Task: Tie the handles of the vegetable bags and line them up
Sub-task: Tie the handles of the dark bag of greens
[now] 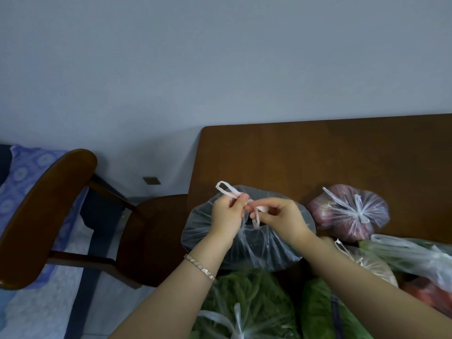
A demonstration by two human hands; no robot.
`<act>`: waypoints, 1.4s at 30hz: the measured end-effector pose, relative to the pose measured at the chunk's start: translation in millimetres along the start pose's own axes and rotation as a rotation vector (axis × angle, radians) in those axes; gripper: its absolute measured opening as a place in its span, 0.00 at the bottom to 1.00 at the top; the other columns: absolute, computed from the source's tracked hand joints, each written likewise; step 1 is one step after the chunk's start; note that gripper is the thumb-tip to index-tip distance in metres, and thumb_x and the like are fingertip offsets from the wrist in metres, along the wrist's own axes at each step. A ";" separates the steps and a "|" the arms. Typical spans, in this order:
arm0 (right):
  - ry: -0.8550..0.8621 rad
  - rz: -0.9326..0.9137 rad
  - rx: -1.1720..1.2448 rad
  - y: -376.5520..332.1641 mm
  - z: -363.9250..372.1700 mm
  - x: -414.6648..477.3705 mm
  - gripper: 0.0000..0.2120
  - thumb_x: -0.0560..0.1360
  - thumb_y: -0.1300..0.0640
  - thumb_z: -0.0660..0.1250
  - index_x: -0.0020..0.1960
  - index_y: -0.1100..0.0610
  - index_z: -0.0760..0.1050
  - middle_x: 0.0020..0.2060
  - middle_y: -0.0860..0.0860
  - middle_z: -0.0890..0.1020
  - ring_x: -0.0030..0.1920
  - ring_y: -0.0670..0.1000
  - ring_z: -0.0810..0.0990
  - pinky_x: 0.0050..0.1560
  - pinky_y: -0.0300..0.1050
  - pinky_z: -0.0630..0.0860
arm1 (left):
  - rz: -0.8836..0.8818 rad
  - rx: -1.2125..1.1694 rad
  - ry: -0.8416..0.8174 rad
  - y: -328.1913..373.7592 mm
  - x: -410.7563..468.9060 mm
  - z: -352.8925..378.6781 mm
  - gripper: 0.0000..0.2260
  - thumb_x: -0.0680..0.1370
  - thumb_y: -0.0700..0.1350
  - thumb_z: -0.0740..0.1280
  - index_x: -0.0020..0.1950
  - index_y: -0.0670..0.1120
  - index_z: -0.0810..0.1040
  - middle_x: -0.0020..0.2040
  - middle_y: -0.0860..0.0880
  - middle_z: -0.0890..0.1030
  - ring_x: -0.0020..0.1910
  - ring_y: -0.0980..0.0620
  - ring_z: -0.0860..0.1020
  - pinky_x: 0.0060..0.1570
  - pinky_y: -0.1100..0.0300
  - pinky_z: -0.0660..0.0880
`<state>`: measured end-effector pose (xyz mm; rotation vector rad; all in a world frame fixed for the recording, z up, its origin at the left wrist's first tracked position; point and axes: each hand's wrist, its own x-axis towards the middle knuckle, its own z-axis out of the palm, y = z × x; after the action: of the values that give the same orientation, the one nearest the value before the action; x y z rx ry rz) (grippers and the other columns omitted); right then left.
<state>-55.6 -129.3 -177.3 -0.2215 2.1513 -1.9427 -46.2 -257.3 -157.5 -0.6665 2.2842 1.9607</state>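
Wooden table: dark translucent bag, white handles half-knotted.

head cam; looks down, close over table

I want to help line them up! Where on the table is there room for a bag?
The far part of the table, along the wall, is bare, behind the dark bag being tied and the reddish bag. The near right side is crowded with bags of greens.
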 end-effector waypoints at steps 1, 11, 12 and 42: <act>0.014 -0.012 -0.051 -0.5 2.2 -0.3 0.16 0.69 0.66 0.71 0.38 0.44 0.80 0.34 0.44 0.83 0.38 0.40 0.80 0.46 0.39 0.77 | -0.024 -0.023 0.004 0.1 0.4 -0.2 0.10 0.78 0.41 0.62 0.37 0.41 0.76 0.26 0.47 0.70 0.25 0.54 0.67 0.30 0.64 0.67; 0.294 0.329 0.725 -24.5 11.4 7.4 0.15 0.76 0.68 0.52 0.33 0.56 0.67 0.18 0.45 0.66 0.26 0.44 0.63 0.35 0.36 0.63 | -0.528 -0.945 0.134 11.8 32.9 -7.3 0.14 0.82 0.45 0.53 0.39 0.41 0.69 0.36 0.46 0.75 0.34 0.53 0.76 0.52 0.57 0.75; 0.307 0.409 0.864 -23.7 10.4 11.5 0.15 0.77 0.66 0.52 0.33 0.54 0.65 0.17 0.45 0.63 0.24 0.45 0.61 0.28 0.36 0.60 | -0.557 -1.000 0.143 13.3 41.9 -11.6 0.14 0.81 0.46 0.54 0.38 0.42 0.68 0.32 0.47 0.73 0.28 0.55 0.74 0.45 0.59 0.76; -0.188 -0.118 -1.323 109.7 -3.9 5.6 0.27 0.80 0.46 0.35 0.68 0.48 0.66 0.68 0.45 0.65 0.75 0.49 0.39 0.70 0.51 0.45 | 0.702 1.088 -0.171 -114.7 41.9 -16.1 0.11 0.73 0.47 0.62 0.52 0.48 0.78 0.61 0.53 0.79 0.45 0.48 0.77 0.41 0.54 0.80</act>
<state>-57.2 -115.3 -286.2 -0.6883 2.9080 -0.2074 -39.4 -295.8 -274.2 0.4309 3.1046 0.4984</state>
